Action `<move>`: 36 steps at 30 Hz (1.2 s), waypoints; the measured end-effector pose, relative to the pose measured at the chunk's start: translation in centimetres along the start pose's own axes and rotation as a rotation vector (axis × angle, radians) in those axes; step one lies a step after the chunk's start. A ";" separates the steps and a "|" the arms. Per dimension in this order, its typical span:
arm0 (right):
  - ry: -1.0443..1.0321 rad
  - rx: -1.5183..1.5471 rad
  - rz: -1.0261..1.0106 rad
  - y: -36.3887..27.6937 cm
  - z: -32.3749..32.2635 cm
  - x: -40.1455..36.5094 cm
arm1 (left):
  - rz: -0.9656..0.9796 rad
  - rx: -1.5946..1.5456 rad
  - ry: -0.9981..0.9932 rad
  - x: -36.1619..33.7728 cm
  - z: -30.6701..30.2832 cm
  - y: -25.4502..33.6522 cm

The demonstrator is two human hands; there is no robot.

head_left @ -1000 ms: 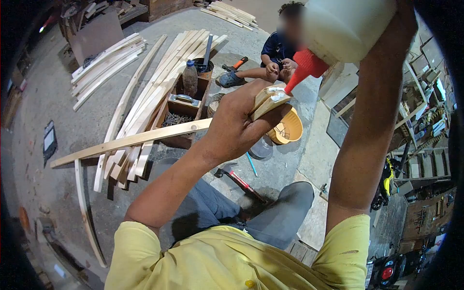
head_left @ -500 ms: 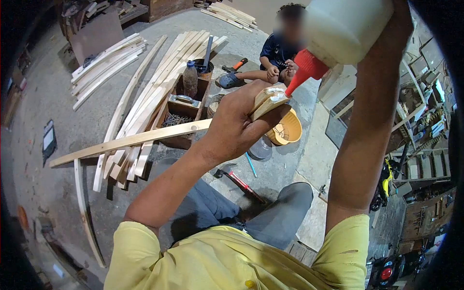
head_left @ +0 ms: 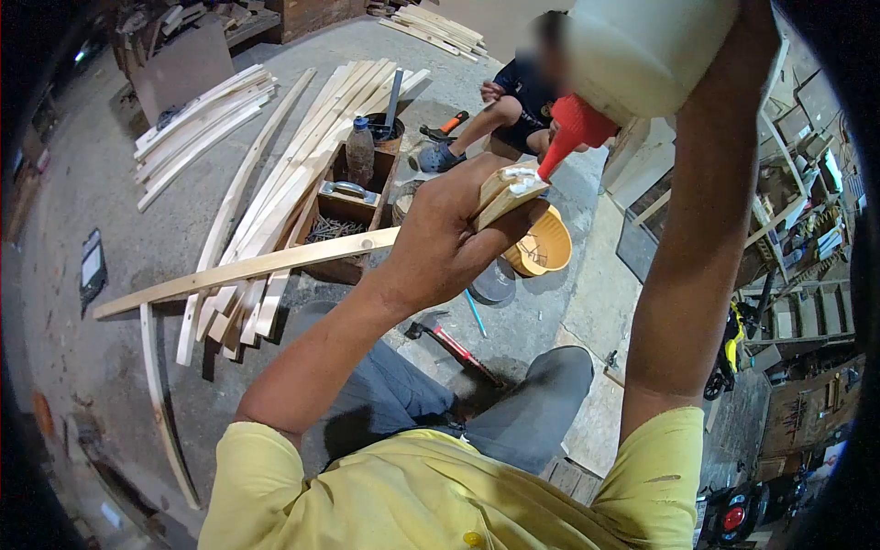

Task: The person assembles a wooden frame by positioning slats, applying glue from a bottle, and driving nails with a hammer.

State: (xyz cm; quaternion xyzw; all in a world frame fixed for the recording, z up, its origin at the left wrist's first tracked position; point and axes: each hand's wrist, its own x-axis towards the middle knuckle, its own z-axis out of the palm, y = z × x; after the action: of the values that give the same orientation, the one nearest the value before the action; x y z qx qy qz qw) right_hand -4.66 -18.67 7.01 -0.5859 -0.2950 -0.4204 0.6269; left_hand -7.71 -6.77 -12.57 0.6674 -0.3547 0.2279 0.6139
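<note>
My left hand (head_left: 449,220) is closed around a wooden strip (head_left: 500,209) near its end, which points up and toward the right. White glue (head_left: 522,180) lies on that end face. A long pale length of wood (head_left: 266,266) runs from behind my wrist to the lower left; whether it is the same piece is hidden. At the top right, my right hand (head_left: 747,46) grips a whitish glue bottle (head_left: 651,55), its fingers mostly out of sight behind the bottle. The bottle is tipped down, and its red nozzle (head_left: 577,133) meets the glued wood end.
Wooden strips (head_left: 302,156) lie piled on the floor beside a wooden box (head_left: 380,183) holding nails and a plastic bottle (head_left: 359,151). Nearby are a yellow bowl (head_left: 550,243), a red-handled hammer (head_left: 454,348) and an orange-handled hammer (head_left: 449,126). Another person (head_left: 518,101) sits opposite.
The bottle and nozzle have shifted slightly left over the wood end, and the glue there looks more spread. The person opposite has raised a knee and moved their hands apart.
</note>
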 end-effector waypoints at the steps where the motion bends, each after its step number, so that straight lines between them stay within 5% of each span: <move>1: -0.005 -0.005 0.002 0.2 -0.2 0.1 | 0.000 0.000 -0.002 0.0 0.1 0.0; 4: -0.228 0.185 -0.027 0.5 -1.5 0.5 | -0.014 -0.068 -0.001 -0.1 0.3 0.0; 7: -0.427 0.051 -0.027 0.7 -4.3 1.1 | 0.015 0.021 -0.054 -0.3 -0.1 -0.1; 10: -0.251 -0.349 0.047 6.8 -9.4 1.1 | -0.095 -0.104 -0.006 -0.6 -0.7 0.0; 13: -0.256 -0.342 0.417 9.0 -11.1 -5.4 | -0.055 -0.093 0.003 -0.7 -1.6 -0.7; 19: -0.662 -0.944 0.609 23.0 -18.4 -24.7 | -0.163 -0.288 0.133 -0.8 -2.5 -1.5; 21: -0.798 -0.880 0.742 26.0 -20.1 -31.4 | -0.036 -0.170 0.174 -0.7 -3.2 -2.3; 29: -1.166 -1.109 0.790 28.1 -18.6 -42.4 | -0.063 -0.141 0.235 -1.2 -4.5 -1.1; 36: -1.177 -1.131 0.769 27.6 -19.8 -43.6 | -0.089 -0.215 0.278 -1.6 -6.5 -1.1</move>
State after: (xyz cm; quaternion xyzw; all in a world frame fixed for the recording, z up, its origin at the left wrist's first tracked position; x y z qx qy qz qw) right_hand -3.62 -31.31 -46.80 -0.9853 -0.1011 0.1039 0.0901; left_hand -7.04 -0.13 -13.52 0.5748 -0.2589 0.2515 0.7344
